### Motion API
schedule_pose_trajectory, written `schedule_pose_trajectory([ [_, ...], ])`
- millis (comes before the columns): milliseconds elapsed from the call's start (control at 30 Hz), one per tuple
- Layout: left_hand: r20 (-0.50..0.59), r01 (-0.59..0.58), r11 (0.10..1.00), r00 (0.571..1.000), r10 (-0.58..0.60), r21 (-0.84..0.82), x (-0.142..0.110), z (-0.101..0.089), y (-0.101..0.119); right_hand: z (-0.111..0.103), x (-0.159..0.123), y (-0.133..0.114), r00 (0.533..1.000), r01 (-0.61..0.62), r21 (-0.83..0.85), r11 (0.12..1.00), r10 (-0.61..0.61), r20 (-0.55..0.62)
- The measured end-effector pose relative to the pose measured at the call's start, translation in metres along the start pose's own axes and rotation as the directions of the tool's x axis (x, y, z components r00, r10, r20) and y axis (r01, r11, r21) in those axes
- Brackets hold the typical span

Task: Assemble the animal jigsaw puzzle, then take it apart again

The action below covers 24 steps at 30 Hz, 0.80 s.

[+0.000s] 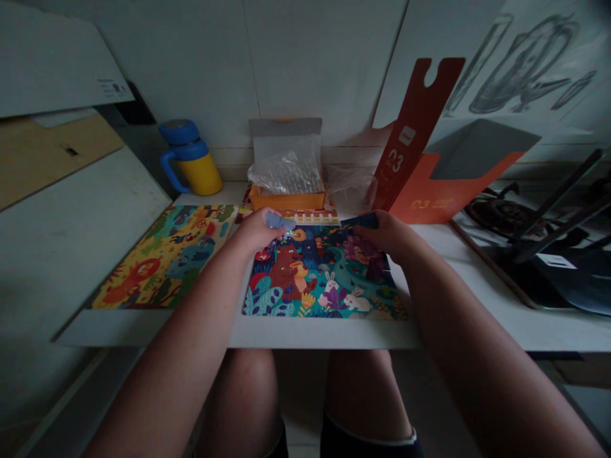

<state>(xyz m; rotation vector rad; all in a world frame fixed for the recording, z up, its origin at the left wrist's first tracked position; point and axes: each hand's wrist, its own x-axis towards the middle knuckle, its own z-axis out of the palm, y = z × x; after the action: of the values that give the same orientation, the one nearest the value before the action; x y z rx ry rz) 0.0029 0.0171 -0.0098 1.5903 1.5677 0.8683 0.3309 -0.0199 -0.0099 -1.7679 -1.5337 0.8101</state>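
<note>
A jigsaw puzzle (pixel 317 273) with a dark blue and teal forest scene, bears and white rabbits lies flat on the table in front of me. My left hand (pixel 262 230) is at its upper left corner, thumb on top and the other fingers mostly hidden, closed on the edge. At the upper right corner my right hand (pixel 384 234) pinches the puzzle's edge in the same way. Both far corners look slightly raised or bent. White notches show along the far edge between the hands; I cannot tell whether they are gaps in the puzzle.
A yellow animal puzzle (pixel 167 257) lies to the left. Behind stand a blue and yellow mug-like bottle (pixel 193 159) and an open orange box (pixel 289 200) with plastic wrap (pixel 291 172). An orange folder (pixel 429 191) and a dark stand (pixel 534 254) are at right.
</note>
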Motion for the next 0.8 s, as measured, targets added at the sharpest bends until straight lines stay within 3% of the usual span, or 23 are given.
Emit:
schedule_pose_trajectory([
  [233, -0.067, -0.015, 0.999, 0.998, 0.018, 0.052, -0.001, -0.004, 0.005, -0.002, 0.001, 0.004, 0.999, 0.035, 0.078, 0.996, -0.035, 0.000],
  [367, -0.079, -0.029, 0.994, 0.997, 0.021, -0.107, -0.002, -0.001, 0.009, -0.002, -0.001, 0.001, 0.999, 0.016, 0.083, 0.996, -0.014, -0.033],
  [500, 0.006, -0.042, 0.945, 0.999, 0.047, -0.325, -0.007, 0.007, 0.013, -0.001, -0.003, -0.004, 0.998, 0.027, 0.150, 0.988, -0.018, -0.059],
  [633, 0.146, 0.053, 0.884, 0.989, 0.017, -0.465, -0.015, 0.018, 0.018, 0.001, -0.005, -0.009, 0.989, 0.087, 0.141, 0.986, -0.069, -0.131],
  [800, 0.254, 0.120, 0.812, 0.967, 0.035, -0.571, -0.021, 0.028, 0.020, 0.002, -0.012, -0.019, 0.992, 0.066, 0.286, 0.956, -0.032, -0.122],
])
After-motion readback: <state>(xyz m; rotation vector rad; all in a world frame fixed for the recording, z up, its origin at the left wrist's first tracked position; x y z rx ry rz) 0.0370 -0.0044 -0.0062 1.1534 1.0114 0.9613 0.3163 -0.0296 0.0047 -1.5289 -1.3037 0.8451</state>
